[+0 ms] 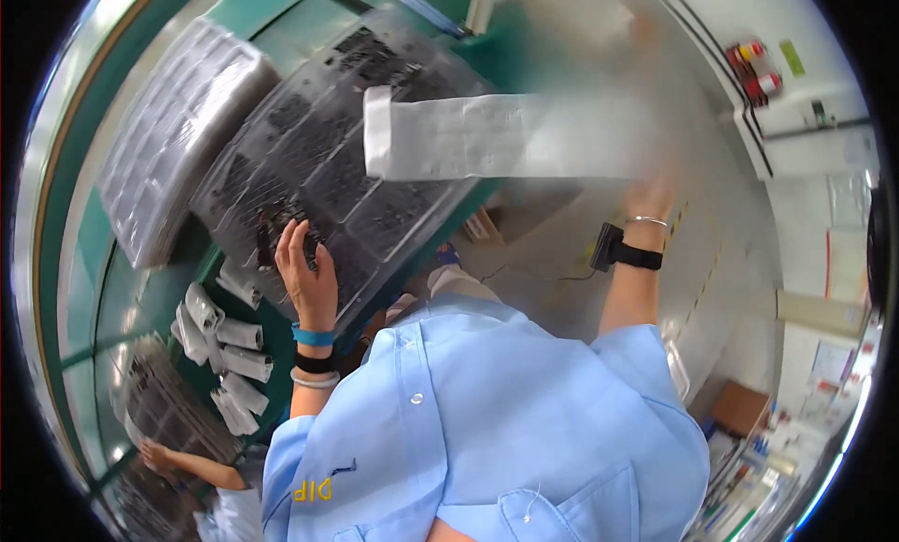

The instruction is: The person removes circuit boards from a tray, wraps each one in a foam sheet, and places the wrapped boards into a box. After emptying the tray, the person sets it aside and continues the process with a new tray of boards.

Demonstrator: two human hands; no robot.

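Observation:
My left hand (307, 275) reaches over a clear plastic compartment tray (407, 233), its thumb apart from its curved fingers. Small dark parts with thin leads (281, 228) lie at its fingertips, and I see nothing gripped. Out to the right, my right hand (648, 197) is at the right end of a long, whitish, translucent packing sleeve (468, 135) and appears to grip it. The fingers there are blurred. The sleeve stretches leftward across the tray's right part, with a folded whiter end over the compartments. Many compartments hold dark small parts.
A stack of clear trays (183, 139) stands left of the parts tray on the green bench. Rolled whitish sleeves (225, 336) lie near my left forearm. A co-worker's hand (154, 455) touches another tray stack (173, 402) at lower left. A cardboard box (482, 226) sits below the bench edge.

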